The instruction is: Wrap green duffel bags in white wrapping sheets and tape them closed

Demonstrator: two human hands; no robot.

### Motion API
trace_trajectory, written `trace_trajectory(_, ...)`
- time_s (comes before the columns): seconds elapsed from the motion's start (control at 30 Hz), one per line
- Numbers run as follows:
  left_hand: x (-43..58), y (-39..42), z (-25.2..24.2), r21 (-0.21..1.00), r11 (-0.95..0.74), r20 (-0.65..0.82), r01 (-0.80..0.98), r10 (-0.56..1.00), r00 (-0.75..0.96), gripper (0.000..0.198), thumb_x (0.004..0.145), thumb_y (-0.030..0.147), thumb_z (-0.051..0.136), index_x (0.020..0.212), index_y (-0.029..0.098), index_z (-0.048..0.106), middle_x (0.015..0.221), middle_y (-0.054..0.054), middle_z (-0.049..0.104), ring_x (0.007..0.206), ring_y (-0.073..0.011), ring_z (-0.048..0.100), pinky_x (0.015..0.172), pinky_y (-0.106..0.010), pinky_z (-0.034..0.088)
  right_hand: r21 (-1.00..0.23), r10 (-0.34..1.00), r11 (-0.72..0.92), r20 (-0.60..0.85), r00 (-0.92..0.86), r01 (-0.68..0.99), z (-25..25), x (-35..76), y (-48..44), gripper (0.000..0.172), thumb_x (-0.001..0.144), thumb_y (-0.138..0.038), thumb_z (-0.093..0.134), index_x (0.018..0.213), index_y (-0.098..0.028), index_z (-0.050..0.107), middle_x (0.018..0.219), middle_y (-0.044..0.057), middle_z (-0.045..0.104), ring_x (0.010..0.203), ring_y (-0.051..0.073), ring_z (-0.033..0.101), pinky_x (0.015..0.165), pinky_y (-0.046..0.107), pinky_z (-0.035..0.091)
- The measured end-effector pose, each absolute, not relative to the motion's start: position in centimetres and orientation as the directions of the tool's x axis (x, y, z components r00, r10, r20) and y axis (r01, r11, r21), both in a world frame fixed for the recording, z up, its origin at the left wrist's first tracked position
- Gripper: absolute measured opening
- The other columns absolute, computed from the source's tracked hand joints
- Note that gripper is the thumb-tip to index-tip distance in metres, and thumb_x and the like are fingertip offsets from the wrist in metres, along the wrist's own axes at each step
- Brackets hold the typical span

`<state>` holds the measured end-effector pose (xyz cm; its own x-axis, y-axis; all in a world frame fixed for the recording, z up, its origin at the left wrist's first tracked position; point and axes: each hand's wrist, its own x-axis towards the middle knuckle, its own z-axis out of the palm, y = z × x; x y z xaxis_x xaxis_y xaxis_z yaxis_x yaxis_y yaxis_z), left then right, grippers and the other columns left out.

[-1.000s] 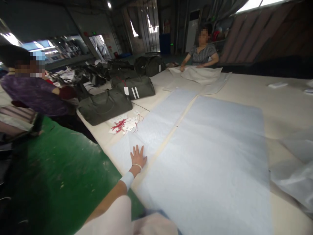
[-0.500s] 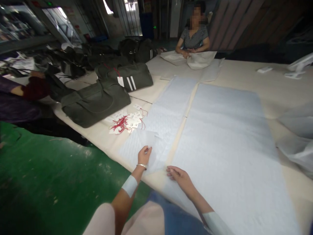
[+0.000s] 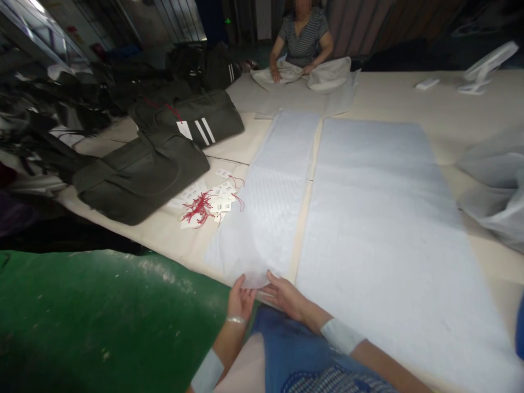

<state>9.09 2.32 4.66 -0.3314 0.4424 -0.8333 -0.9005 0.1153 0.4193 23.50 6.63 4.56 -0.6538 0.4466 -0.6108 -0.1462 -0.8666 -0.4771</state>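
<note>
A thin, translucent plastic sheet lies lifted at its near edge, over a narrow bluish-white stack of similar sheets. My left hand grips the edge's left corner, thumb up and fingers curled below. On the right side of that edge is my right hand, thumb above and fingers beneath, partly seen through the film. Both hands hang at the table's front edge, close together. Whether the sheet is a single layer or a bag, I cannot tell. A wider bluish-white stack lies to the right, across a narrow gap.
White tags with red strings are heaped left of the narrow stack. Dark green duffel bags crowd the table's left side. Across the table a person in a striped top handles pale material. Crumpled clear plastic lies right.
My left hand has drawn the sheet's loose edge toward me. My right hand has moved left and taken hold of it too. The view has shifted, and the far person's hands have spread apart.
</note>
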Motion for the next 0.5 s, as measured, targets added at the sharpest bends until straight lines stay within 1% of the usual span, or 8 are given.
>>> trace_trajectory(0.1,9.7,0.7,4.4,0.409,0.307,-0.873,-0.860,0.407,-0.269,0.010,0.088,0.011,0.056,0.094,0.015,0.063,0.093,-0.008,0.073,0.080,-0.0144,0.071,0.074,-0.025,0.059,-0.531,0.578,-0.812,-0.672,-0.463,-0.243,3.9,22.5,6.8,0.054,0.062,-0.050,0.082,0.099,-0.014,0.066,0.103,0.011,0.071,0.096,0.025,0.065,0.087,0.036,0.051)
trace_trajectory(0.17,9.7,-0.6,4.7,0.404,0.508,-0.887,-0.761,0.420,-0.191,0.006,0.086,0.017,0.065,0.092,0.016,0.064,0.096,-0.009,0.073,0.083,-0.0172,0.072,0.074,-0.028,0.059,-0.593,0.642,-0.766,-0.687,-0.340,-0.249,3.3,22.6,6.5,0.048,0.060,-0.048,0.082,0.092,-0.015,0.067,0.095,0.009,0.072,0.088,0.025,0.066,0.081,0.035,0.052)
trace_trajectory(0.23,9.2,-1.7,6.0,0.409,0.736,-0.888,-0.539,0.457,-0.049,0.017,0.079,0.029,0.075,0.085,0.015,0.067,0.094,-0.010,0.073,0.081,-0.0200,0.072,0.072,-0.028,0.058,-0.671,0.697,-0.716,-0.676,-0.238,-0.191,2.8,23.2,6.0,0.043,0.063,-0.049,0.078,0.088,-0.015,0.068,0.089,0.009,0.072,0.084,0.024,0.065,0.078,0.035,0.052)
trace_trajectory(0.3,8.5,-1.9,8.3,0.469,0.850,-0.855,-0.240,0.505,0.115,0.029,0.076,0.042,0.076,0.078,0.014,0.069,0.087,-0.011,0.073,0.078,-0.0205,0.071,0.069,-0.027,0.056,-0.721,0.728,-0.684,-0.669,-0.149,-0.109,2.4,24.2,5.4,0.042,0.065,-0.050,0.075,0.085,-0.014,0.069,0.086,0.009,0.072,0.081,0.024,0.065,0.076,0.035,0.051)
trace_trajectory(0.33,8.3,-1.5,9.5,0.517,0.848,-0.827,-0.114,0.530,0.190,0.034,0.077,0.047,0.073,0.077,0.014,0.070,0.085,-0.012,0.074,0.077,-0.0206,0.071,0.068,-0.027,0.056,-0.733,0.736,-0.676,-0.666,-0.117,-0.081,2.3,24.7,5.1,0.041,0.065,-0.050,0.074,0.085,-0.014,0.069,0.085,0.009,0.072,0.081,0.024,0.064,0.076,0.036,0.051)
trace_trajectory(0.4,8.3,0.2,11.4,0.624,0.781,-0.756,0.025,0.595,0.272,0.037,0.082,0.052,0.066,0.080,0.015,0.071,0.086,-0.011,0.074,0.078,-0.0215,0.070,0.067,-0.028,0.055,-0.744,0.747,-0.664,-0.659,-0.085,-0.069,2.1,25.6,4.5,0.041,0.066,-0.050,0.073,0.086,-0.015,0.069,0.086,0.008,0.072,0.082,0.025,0.064,0.077,0.036,0.051)
trace_trajectory(0.43,8.6,1.5,11.9,0.678,0.733,-0.717,0.055,0.643,0.269,0.035,0.083,0.051,0.063,0.083,0.017,0.071,0.086,-0.011,0.074,0.079,-0.0222,0.070,0.067,-0.030,0.056,-0.744,0.749,-0.663,-0.657,-0.086,-0.082,2.1,26.0,4.2,0.041,0.066,-0.051,0.073,0.086,-0.016,0.070,0.086,0.007,0.073,0.083,0.025,0.064,0.077,0.036,0.051)
trace_trajectory(0.5,9.8,4.7,11.4,0.806,0.580,-0.591,0.116,0.789,0.169,0.030,0.083,0.047,0.063,0.089,0.019,0.070,0.086,-0.009,0.073,0.081,-0.0224,0.070,0.068,-0.031,0.056,-0.734,0.745,-0.666,-0.659,-0.103,-0.132,2.1,26.5,3.8,0.041,0.066,-0.051,0.073,0.087,-0.017,0.070,0.087,0.007,0.073,0.085,0.026,0.065,0.078,0.037,0.052)
